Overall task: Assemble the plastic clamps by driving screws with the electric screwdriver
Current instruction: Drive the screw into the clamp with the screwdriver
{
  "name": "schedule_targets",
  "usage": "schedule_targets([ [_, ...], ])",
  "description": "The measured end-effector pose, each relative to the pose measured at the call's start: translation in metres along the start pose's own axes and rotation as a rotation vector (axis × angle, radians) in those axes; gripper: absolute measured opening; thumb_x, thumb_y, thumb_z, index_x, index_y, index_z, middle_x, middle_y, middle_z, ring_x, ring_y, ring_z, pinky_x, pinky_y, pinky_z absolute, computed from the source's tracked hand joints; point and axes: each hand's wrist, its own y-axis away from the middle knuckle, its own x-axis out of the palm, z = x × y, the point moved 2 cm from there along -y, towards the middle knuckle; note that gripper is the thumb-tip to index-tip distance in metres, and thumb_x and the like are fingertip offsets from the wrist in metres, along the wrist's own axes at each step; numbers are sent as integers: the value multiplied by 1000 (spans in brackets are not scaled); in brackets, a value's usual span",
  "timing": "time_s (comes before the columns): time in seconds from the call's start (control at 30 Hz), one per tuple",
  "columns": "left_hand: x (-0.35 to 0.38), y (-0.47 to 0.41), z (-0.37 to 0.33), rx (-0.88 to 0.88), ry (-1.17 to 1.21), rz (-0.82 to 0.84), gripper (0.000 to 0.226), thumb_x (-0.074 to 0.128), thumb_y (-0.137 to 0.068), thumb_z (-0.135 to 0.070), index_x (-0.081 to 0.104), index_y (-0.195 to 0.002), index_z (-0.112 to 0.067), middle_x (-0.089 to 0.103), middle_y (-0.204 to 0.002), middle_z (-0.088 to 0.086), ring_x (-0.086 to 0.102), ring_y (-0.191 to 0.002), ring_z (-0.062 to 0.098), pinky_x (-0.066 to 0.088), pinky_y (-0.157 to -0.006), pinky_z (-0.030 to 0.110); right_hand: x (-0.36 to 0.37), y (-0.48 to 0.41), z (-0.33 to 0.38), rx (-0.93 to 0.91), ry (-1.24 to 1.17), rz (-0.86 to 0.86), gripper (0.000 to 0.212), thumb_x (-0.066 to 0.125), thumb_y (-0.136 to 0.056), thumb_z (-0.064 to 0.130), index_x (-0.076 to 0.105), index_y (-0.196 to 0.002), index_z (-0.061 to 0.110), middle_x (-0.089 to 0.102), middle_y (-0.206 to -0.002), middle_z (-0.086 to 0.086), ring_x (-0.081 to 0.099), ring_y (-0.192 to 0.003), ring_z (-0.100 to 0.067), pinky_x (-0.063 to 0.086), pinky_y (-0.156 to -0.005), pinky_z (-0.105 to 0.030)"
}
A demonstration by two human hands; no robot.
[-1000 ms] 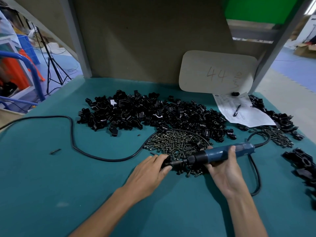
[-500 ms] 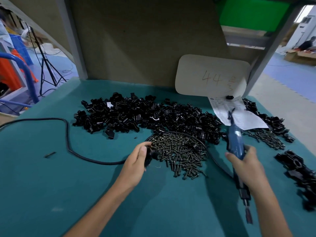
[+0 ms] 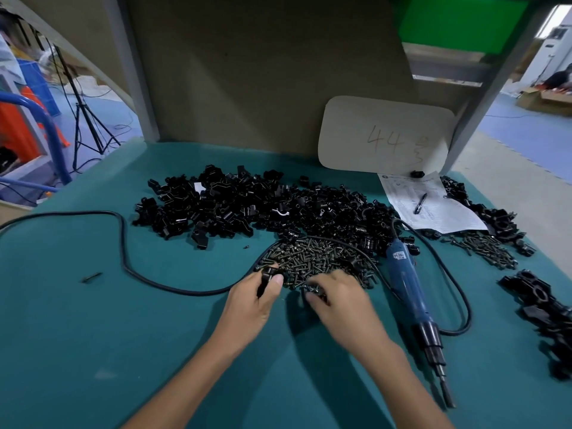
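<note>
Since half a second ago the right hand (image 3: 337,300) has let go of the screwdriver (image 3: 404,278), which now lies flat on the table (image 3: 148,342) just to the right of that hand, with its bit end toward the person. That hand has crossed over to the near edge of the heap of screws (image 3: 318,253) and its fingers (image 3: 312,296) curl down into them. They are blurred, so I cannot tell whether they have pinched a screw. Just to its left, the left hand (image 3: 250,305) grips a black clamp (image 3: 266,277) between thumb and fingers, at the left near corner of the same heap. Beyond both hands, past the screws, spreads the big heap of clamps (image 3: 247,205). The cord (image 3: 123,252) runs from the screwdriver's far end round the back of the screws and away to the left of the left hand. Well to the right of the screwdriver lie a smaller scatter of screws (image 3: 487,249) and a row of joined clamps (image 3: 538,300). Farther off on that side, a pen (image 3: 420,203) rests on a sheet of paper (image 3: 439,215).
</note>
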Motion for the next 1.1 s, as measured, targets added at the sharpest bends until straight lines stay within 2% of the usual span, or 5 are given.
schedule_targets([
  [0.13, 0, 0, 3, 13, -28, -29, 42, 40, -93, -70, 47, -72, -34, 44, -59, -16, 38, -53, 3, 31, -50, 19, 21, -15, 13, 7, 161, 14, 31, 53, -103, 15, 57, -133, 17, 57, -124, -5, 50, -116, -23, 40, -97, -30],
  [0.3, 1, -2, 5, 24, -52, -32, 38, 42, -91, -70, 60, -109, -42, 65, -74, -12, 58, -62, 3, 40, -54, 18, 22, -17, 13, 17, 221, 23, 21, 50, -100, 5, 56, -119, 13, 58, -119, -8, 52, -108, -25, 38, -85, -29],
  [0.47, 2, 1, 1, 61, -76, 20, 25, 44, -95, -61, 58, -104, -43, 64, -81, -7, 55, -59, 6, 40, -51, 20, 17, -14, 10, 3, 209, 27, 9, 49, -105, 12, 52, -112, 17, 59, -110, -4, 45, -89, -20, 27, -73, -28],
  [0.83, 2, 2, -5, 103, -134, 35, 36, 63, -97, -35, 63, -132, -26, 64, -99, -11, 59, -92, 2, 46, -77, 18, 9, -15, 7, 184, -946, -85, 13, 69, -98, 19, 77, -91, 26, 76, -88, 1, 72, -81, -14, 59, -73, -30],
  [1.1, 3, 2, -7, 126, -157, 49, 38, 64, -97, -33, 63, -134, -25, 62, -100, -11, 55, -94, -3, 40, -77, 10, 7, -19, 8, 81, -796, -7, 11, 69, -98, 17, 79, -100, 22, 78, -89, 6, 73, -79, -11, 58, -74, -25],
])
